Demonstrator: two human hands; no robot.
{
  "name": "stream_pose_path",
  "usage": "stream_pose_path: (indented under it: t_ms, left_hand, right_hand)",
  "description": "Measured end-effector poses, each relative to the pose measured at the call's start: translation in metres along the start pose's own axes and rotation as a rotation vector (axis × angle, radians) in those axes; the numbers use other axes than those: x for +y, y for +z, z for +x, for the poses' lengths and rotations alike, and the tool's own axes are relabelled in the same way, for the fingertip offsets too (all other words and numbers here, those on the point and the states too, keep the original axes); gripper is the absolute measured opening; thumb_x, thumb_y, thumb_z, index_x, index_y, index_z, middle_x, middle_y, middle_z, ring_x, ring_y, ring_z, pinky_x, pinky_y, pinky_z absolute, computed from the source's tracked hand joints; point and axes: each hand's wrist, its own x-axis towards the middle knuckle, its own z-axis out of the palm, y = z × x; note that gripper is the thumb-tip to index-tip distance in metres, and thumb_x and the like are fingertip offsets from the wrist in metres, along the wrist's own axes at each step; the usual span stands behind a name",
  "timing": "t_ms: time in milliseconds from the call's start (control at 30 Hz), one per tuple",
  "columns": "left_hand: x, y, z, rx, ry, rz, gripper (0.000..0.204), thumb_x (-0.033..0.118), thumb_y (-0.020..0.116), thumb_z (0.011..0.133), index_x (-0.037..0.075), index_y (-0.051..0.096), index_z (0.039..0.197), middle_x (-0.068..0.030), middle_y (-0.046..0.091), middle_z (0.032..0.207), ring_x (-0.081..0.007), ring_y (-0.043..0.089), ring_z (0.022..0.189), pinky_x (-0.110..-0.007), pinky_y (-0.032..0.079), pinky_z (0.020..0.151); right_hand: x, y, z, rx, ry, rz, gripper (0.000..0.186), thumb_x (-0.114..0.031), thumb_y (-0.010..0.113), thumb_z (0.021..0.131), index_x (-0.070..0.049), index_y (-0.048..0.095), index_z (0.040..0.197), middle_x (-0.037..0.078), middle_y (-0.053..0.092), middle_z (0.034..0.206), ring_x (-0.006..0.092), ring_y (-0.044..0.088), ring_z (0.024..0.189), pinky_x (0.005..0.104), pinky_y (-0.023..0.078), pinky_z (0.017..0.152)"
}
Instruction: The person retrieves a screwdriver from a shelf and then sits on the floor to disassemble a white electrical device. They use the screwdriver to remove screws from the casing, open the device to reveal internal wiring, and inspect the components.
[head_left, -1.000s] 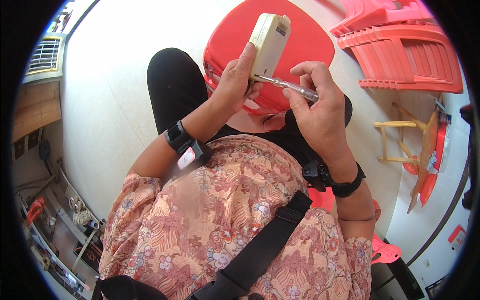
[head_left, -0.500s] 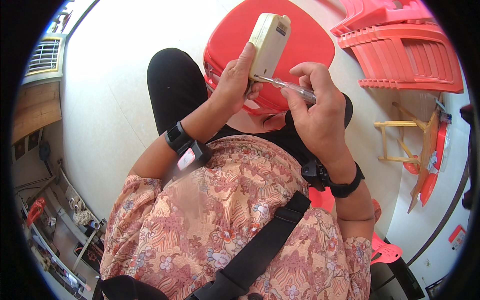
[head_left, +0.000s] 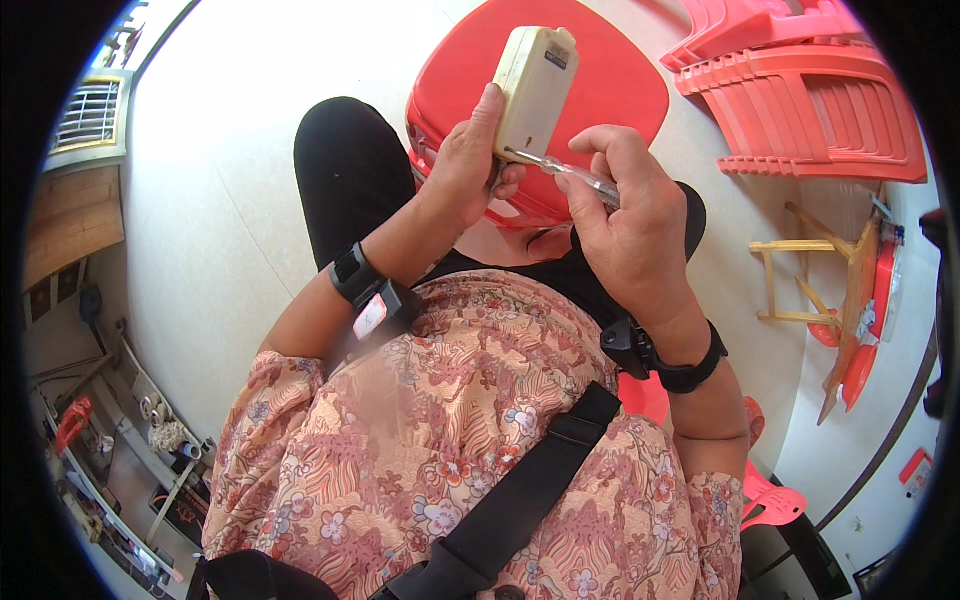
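My left hand (head_left: 465, 165) grips a cream plastic box (head_left: 536, 85) with rounded corners and a small dark label, thumb along its left edge. My right hand (head_left: 625, 220) is closed on a slim screwdriver (head_left: 556, 166) with a clear handle; its tip touches the lower end of the box’s upper face, near a small dark mark. A red plastic stool (head_left: 625, 75) stands behind both hands, between my black-clad knees.
Stacked red plastic chairs or stools (head_left: 800, 110) fill the upper right. A wooden folding stool (head_left: 795, 247) stands at the right. Along the left are a grilled unit (head_left: 88, 112), a wooden panel (head_left: 70, 215) and cluttered pipes and rolls (head_left: 150, 430) at lower left.
The box and both hands have shifted very slightly leftward, the right hand with the screwdriver a little more. The screwdriver tip stays on the box and both grips are unchanged.
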Motion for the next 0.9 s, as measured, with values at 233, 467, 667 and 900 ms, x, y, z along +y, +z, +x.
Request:
stream_pose_path:
  t_ms: [233, 467, 667, 900]
  left_hand:
    - [0.0, 0.002, -0.001, -0.012, 0.011, -0.024, 0.068, 0.061, 0.036, 0.098, -0.001, 0.055, 0.119, -0.0051, 0.057, 0.077, -0.0048, 0.039, 0.051, -0.02, 0.033, 0.042]
    - [-0.002, 0.001, 0.0, -0.031, -0.001, 0.0, 0.07, 0.061, 0.035, 0.098, -0.002, 0.055, 0.121, -0.0054, 0.057, 0.076, -0.0043, 0.039, 0.051, -0.019, 0.033, 0.041]
    - [0.003, -0.002, -0.001, -0.071, -0.061, -0.003, 0.069, 0.061, 0.035, 0.098, -0.001, 0.055, 0.119, -0.0069, 0.058, 0.077, -0.0057, 0.036, 0.05, -0.019, 0.029, 0.041]
    - [0.026, -0.028, -0.009, -0.245, -0.252, -0.06, 0.065, 0.06, 0.032, 0.099, 0.004, 0.057, 0.12, -0.0126, 0.065, 0.082, -0.0073, 0.043, 0.043, -0.019, 0.029, 0.036]
  right_hand:
    - [0.001, -0.005, 0.0, -0.1, 0.054, 0.02, 0.027, -0.002, 0.069, 0.078, -0.004, 0.052, 0.098, 0.016, 0.061, 0.094, 0.0357, 0.062, 0.084, 0.0424, 0.049, 0.065]
    - [-0.002, -0.004, -0.001, -0.123, 0.016, -0.065, 0.021, -0.008, 0.067, 0.08, -0.005, 0.054, 0.097, 0.011, 0.063, 0.089, 0.032, 0.062, 0.082, 0.0416, 0.049, 0.064]
    - [0.004, -0.01, -0.005, -0.19, -0.051, -0.188, 0.019, -0.004, 0.065, 0.077, -0.006, 0.057, 0.094, 0.011, 0.062, 0.084, 0.0308, 0.061, 0.082, 0.0425, 0.049, 0.07]
    - [0.03, -0.036, -0.005, 0.009, 0.237, 0.229, 0.012, -0.008, 0.064, 0.088, 0.0, 0.061, 0.097, 0.005, 0.055, 0.067, 0.0153, 0.051, 0.057, 0.0294, 0.04, 0.055]
